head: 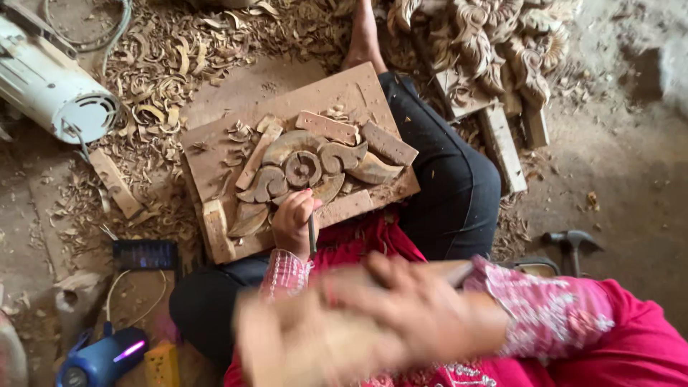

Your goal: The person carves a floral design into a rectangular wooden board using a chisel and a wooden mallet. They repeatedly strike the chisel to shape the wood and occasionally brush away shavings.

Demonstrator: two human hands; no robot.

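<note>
Carved wood panel [301,168] rests tilted across my lap on a flat board [215,154], its raised scrolls curling round a rounded central boss, pale shavings scattered over it. To its left, curled chips [154,79] litter the dirt floor. My left hand [292,221] is clenched round a thin dark chisel [312,233], tip at the carving's lower edge. Further right, my right hand [423,308] is blurred, wrapped round a pale wooden mallet [315,340].
</note>
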